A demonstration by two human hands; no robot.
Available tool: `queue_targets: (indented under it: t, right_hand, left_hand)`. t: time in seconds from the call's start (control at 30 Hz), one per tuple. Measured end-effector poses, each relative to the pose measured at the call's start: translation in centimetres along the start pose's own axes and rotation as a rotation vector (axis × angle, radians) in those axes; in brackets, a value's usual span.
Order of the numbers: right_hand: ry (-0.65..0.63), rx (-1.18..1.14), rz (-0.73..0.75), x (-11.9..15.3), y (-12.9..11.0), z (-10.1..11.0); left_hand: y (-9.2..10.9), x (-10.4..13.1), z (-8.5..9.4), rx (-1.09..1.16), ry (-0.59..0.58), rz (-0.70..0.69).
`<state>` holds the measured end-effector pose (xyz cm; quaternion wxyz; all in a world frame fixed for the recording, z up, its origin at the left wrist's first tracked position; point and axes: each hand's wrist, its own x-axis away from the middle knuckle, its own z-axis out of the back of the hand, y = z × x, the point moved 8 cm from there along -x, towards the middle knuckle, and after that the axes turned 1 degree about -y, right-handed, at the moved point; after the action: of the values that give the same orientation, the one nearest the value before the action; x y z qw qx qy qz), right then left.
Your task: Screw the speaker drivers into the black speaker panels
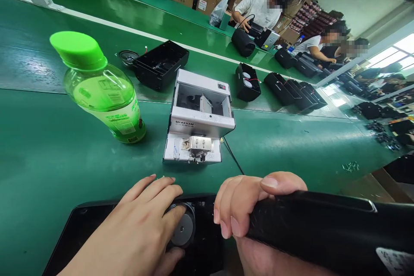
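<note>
A black electric screwdriver fills the lower right, close to the camera. My right hand is wrapped round its narrower end; the bit is out of sight. My left hand reaches over a black speaker housing at the bottom. Its index finger and thumb lie against a round speaker driver with a grey back, and the other fingers stretch over the housing's far rim. Just beyond the hands stands a grey screw feeder, with a metal pick-up block at its front.
A green-capped bottle stands left of the feeder. Behind are an open speaker housing, a loose driver and more black housings. A cable runs beside the feeder. Screws lie right. Co-workers sit across the bench.
</note>
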<state>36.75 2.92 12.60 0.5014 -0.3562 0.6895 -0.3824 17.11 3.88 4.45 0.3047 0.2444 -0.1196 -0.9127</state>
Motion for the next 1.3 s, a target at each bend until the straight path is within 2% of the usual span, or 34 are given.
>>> queue_targets:
  t: [0.13, 0.23, 0.37, 0.53, 0.8, 1.07, 1.2, 1.3]
  right_hand:
    - [0.023, 0.025, 0.031, 0.2, -0.1, -0.5]
    - [-0.045, 0.036, 0.056, 0.0, -0.4, -1.1]
    - [-0.096, -0.011, 0.032, 0.0, 0.1, -1.1]
    - [-0.058, -0.075, 0.063, 0.7, 0.9, -0.7]
    - [-0.065, -0.030, 0.094, 1.0, 0.5, -1.4]
    - [-0.101, -0.005, 0.111, 1.4, 1.2, -1.3]
    - [-0.031, -0.012, 0.113, 1.5, 1.1, -1.1]
    - [0.025, 0.011, 0.118, 1.7, 1.2, -1.0]
  left_hand:
    - [0.4, -1.6, 0.9, -0.018, -0.076, -0.030]
    - [0.4, -2.1, 1.1, 0.011, -0.105, 0.016]
    - [0.4, -2.2, 0.7, 0.086, -0.174, 0.084]
    - [-0.2, -2.3, 0.1, 0.134, -0.280, 0.175]
    - [-0.4, -2.3, -1.2, 0.151, -0.533, 0.293]
    - [-0.3, -2.5, -1.2, 0.186, -0.578, 0.331]
    - [-0.4, -2.2, -1.5, 0.197, -0.625, 0.345]
    - [-0.4, -2.0, -1.7, 0.167, -0.570, 0.295]
